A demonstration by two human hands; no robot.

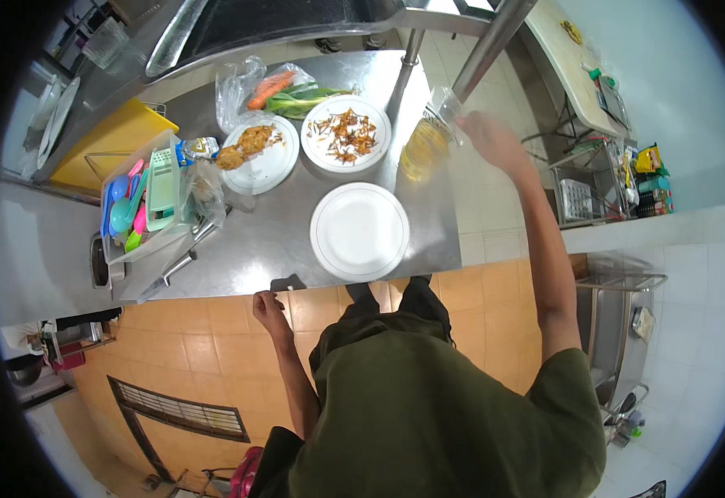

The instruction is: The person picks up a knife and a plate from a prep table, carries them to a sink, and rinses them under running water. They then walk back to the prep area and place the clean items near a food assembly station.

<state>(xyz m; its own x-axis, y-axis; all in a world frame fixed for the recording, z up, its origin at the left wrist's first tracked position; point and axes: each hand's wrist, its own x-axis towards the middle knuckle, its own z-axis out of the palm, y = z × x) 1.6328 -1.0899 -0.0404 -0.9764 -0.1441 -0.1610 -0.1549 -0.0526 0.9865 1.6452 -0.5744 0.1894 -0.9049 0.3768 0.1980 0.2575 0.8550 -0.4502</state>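
Note:
My right hand point(493, 142) is at the steel table's right edge, its fingers at the rim of a clear glass point(426, 146) that holds yellow liquid and looks tilted and blurred. Whether the fingers grip it is hard to tell. Near the table's front edge my left hand point(270, 309) hangs with curled fingers and nothing visible in it. An empty white plate point(360, 231) lies between them. Behind it stand a plate of brown fried shreds point(345, 137) and a plate with fried pieces point(247, 148). Carrots point(269, 91) in a plastic bag and green leafy vegetables point(303, 101) lie at the back.
A plastic bin point(144, 205) of colourful spoons stands at the table's left, beside a blue-and-white packet point(197, 151) and a crumpled plastic bag point(205, 192). Knives point(178, 264) lie near the front left. A steel post point(485, 50) rises beyond the right back corner.

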